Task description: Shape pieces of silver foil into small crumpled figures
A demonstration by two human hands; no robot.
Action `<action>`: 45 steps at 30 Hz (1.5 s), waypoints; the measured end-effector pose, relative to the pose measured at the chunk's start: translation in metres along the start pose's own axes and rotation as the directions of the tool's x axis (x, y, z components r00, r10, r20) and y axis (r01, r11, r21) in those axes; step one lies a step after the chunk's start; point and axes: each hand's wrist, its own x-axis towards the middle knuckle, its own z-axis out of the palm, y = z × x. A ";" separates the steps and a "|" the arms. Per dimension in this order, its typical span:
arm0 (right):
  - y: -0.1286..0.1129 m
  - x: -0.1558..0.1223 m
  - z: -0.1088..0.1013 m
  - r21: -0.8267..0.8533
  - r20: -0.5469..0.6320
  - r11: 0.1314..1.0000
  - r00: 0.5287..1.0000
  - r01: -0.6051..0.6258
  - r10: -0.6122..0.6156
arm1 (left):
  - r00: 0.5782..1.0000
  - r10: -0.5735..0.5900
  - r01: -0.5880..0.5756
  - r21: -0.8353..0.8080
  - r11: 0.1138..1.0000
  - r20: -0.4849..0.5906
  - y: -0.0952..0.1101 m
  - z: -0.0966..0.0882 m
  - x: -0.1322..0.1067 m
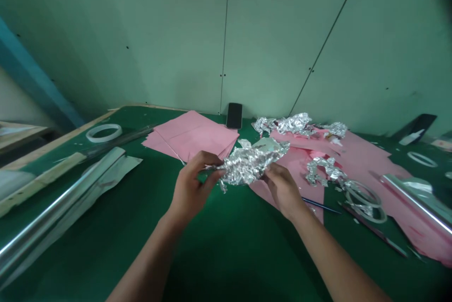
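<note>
A crumpled piece of aluminium foil (247, 165) is held up over the green table, between my two hands. My left hand (194, 182) pinches its left end between thumb and fingers. At the right edge, my right hand (282, 189) grips the foil, with some fingertips hidden behind it. A pale flat patch shows at the foil's upper side; I cannot tell what it is. Just beyond lies a stack of pink paper sheets (194, 134). More pink paper (296, 170) lies under and behind my right hand.
Crumpled foil scraps (294, 124) lie at the back right. A foil roll (63, 203) lies at left, another roll (416, 200) at right. Tape rings (104, 133) sit on both sides. A phone (234, 116) leans against the wall. A pen (321, 205) and scissors (377, 231) lie at right.
</note>
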 end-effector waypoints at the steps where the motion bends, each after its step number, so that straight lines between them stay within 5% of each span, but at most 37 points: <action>1: 0.001 0.001 -0.002 0.058 0.002 0.998 0.999 -0.037 0.037 | 0.994 0.097 -0.099 0.021 0.995 0.049 0.000 -0.001 -0.001; 4: -0.001 0.001 -0.006 0.204 -0.019 0.968 0.988 -0.144 0.151 | 0.953 0.268 -0.273 0.015 0.962 0.141 -0.003 -0.003 -0.003; 10: -0.005 0.000 -0.008 0.367 -0.061 0.870 0.925 -0.328 0.375 | 0.928 0.325 -0.340 0.054 0.939 0.182 -0.005 -0.005 -0.005; 18: -0.019 0.002 -0.025 -0.001 0.100 0.952 0.947 -0.307 0.306 | 0.865 0.412 -0.444 0.055 0.894 0.288 0.004 -0.002 -0.003; 26: -0.011 0.000 -0.035 -0.063 -0.072 0.962 0.963 -0.265 0.261 | 0.835 0.421 -0.481 0.099 0.871 0.354 0.008 0.004 -0.006; 30: -0.014 0.002 -0.033 0.068 -0.015 0.934 0.936 -0.349 0.351 | 0.812 0.415 -0.493 0.100 0.864 0.411 0.007 0.007 -0.008; 36: -0.023 0.002 -0.030 0.175 0.159 0.879 0.894 -0.444 0.420 | 0.815 0.436 -0.498 0.077 0.864 0.381 0.004 0.009 -0.009; 41: -0.016 -0.002 -0.039 -0.080 0.037 0.942 0.944 -0.325 0.329 | 0.821 0.448 -0.483 0.013 0.875 0.354 0.002 0.010 -0.008; 45: -0.019 -0.001 -0.037 -0.117 0.000 0.930 0.937 -0.348 0.351 | 0.886 0.338 -0.336 -0.065 0.940 0.318 0.003 0.009 -0.006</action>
